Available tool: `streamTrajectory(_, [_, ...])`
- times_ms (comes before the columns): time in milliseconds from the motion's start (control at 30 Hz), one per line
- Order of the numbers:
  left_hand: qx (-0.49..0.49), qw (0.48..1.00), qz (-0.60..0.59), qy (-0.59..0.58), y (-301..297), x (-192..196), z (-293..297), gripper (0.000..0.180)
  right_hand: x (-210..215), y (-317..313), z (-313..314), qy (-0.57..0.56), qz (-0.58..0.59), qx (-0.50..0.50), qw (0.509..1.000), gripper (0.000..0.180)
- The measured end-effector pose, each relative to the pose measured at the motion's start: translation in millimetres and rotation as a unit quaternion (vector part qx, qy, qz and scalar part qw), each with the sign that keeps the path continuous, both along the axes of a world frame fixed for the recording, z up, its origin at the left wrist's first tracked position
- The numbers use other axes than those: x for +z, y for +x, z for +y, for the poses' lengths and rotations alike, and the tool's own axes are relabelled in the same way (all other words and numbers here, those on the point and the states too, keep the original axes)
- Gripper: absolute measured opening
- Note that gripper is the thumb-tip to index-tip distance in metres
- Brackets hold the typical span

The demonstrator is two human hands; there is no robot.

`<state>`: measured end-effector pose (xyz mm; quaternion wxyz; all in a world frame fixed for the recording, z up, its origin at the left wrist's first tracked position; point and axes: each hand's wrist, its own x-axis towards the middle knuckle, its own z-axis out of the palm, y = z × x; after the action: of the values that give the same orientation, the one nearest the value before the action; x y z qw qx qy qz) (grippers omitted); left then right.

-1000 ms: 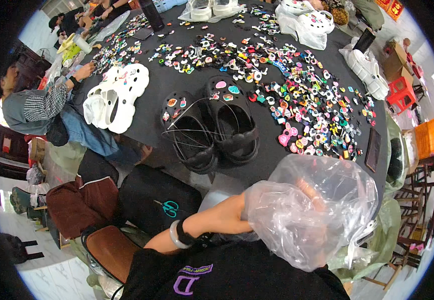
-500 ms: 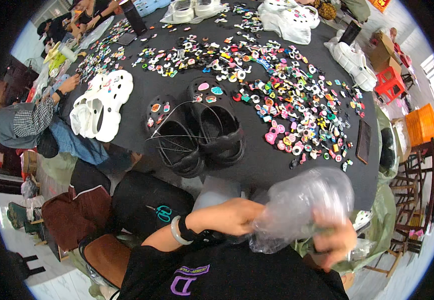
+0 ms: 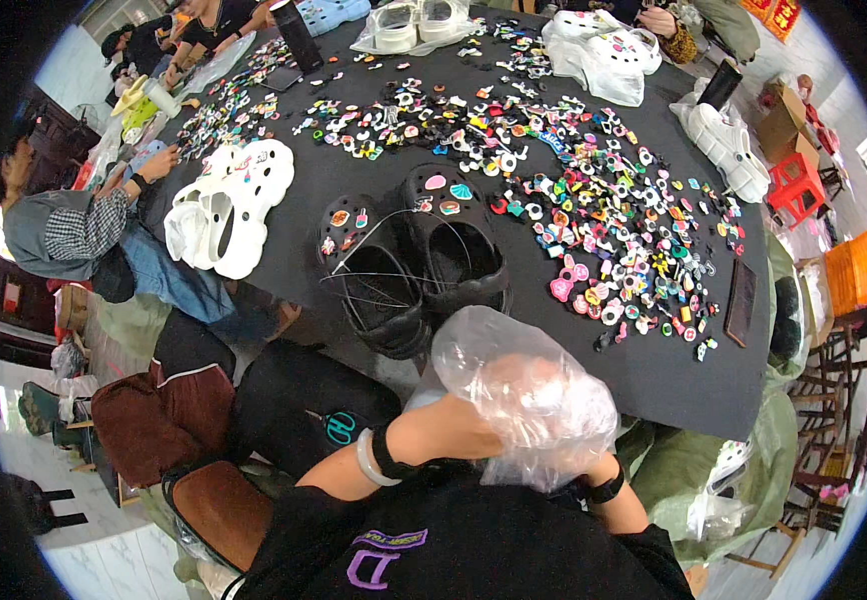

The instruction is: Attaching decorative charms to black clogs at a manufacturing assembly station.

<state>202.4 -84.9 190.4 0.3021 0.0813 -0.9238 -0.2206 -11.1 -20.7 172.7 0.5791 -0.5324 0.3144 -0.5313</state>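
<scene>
A clear plastic bag is bunched up between my two hands, just off the table's near edge. My left hand grips the bag's left side; a white bangle and a black band are on that wrist. My right hand shows only through the film, its fingers blurred, and I cannot tell whether it is inside the bag or behind it. Right beyond the bag, a pair of black clogs with colourful charms on the toes sits on the table, a thin clear loop strung across both shoes. Neither hand touches the clogs.
Many loose shoe charms spread over the black table. White clogs lie to the left, more white clogs at the right. A dark phone-like slab rests near the right edge. Teal-handled scissors lie on a black seat. A person sits at left.
The bag has moved left, closer to the clogs. My right hand, earlier blurred at the bag's right side, is now covered by the film. The whole view has shifted slightly.
</scene>
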Motion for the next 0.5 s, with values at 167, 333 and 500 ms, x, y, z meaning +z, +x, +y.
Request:
streamTrajectory(167, [-0.077,0.980,0.051,0.176,-8.0,26.6,2.2,0.051,-3.5,-12.5,-4.2,-0.021,0.038,-0.170,0.984,0.037])
streamTrajectory(333, [-0.079,0.977,-0.005,0.197,7.7,45.5,-2.4,0.040,0.4,-34.4,-7.5,-0.039,0.068,-0.310,0.947,0.021])
streamTrajectory(500, [0.146,0.963,0.131,0.185,32.9,50.1,-4.6,0.037,33.7,-34.2,-10.6,-0.103,0.322,-0.206,0.918,0.014])
